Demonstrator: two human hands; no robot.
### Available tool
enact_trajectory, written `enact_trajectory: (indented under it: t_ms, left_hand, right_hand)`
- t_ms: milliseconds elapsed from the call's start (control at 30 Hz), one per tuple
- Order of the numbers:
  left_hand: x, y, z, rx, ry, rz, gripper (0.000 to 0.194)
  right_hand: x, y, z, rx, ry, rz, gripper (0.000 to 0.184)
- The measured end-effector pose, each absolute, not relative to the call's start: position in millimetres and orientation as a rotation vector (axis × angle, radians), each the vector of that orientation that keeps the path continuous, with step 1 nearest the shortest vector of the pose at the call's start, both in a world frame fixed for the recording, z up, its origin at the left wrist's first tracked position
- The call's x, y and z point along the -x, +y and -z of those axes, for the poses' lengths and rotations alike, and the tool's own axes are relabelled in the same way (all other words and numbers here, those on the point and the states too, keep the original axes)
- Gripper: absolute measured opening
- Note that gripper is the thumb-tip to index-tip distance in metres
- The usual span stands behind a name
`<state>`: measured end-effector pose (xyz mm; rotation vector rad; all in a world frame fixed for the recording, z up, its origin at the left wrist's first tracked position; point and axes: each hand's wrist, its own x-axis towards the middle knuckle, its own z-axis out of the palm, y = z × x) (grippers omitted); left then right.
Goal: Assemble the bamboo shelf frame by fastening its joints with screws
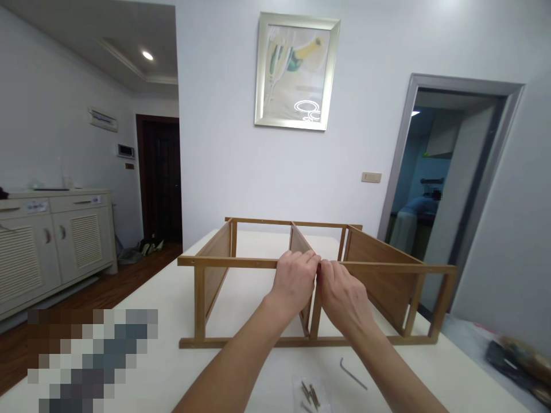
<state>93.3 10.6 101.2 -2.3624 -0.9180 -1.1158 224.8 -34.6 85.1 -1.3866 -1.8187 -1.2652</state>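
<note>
Brown wooden shelf frame (pixel 249 263) on its side on the white table (pixel 465 378), gripped at the middle.
Left hand (pixel 297 281) and right hand (pixel 344 289) meet there, each grip curled over the near upper rail (pixel 387 268) beside the thin brown middle panel (pixel 299 241); uneven pressure could skew that joint or tilt the frame. Nearer lie a bent grey metal hex key (pixel 353 376) and slim metal bolts (pixel 314 396), which a careless forearm might scatter.
</note>
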Motion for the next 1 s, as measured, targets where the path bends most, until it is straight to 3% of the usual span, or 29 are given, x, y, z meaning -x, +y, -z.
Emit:
enact_trajectory:
  t_ms: [167,600,733,1000]
  left_hand:
    - [-91.2,7.7,-103.4,2.375,-0.924,1.111,0.015]
    - [-91.3,10.8,-99.6,2.329,-0.894,1.128,0.024]
    - [-90.6,11.7,-98.3,2.312,-0.886,1.128,0.029]
    - [-89.0,10.9,-96.9,2.280,-0.875,1.095,0.031]
  right_hand:
    - [-220.1,-35.1,-86.2,1.414,-1.860,1.258,0.019]
    - [-222.0,-35.1,-85.5,1.465,-1.811,1.211,0.015]
    - [-223.0,-46.2,-75.3,1.385,-1.762,1.212,0.023]
    - [-242.7,-71.2,-11.8,1.551,-1.912,0.735,0.018]
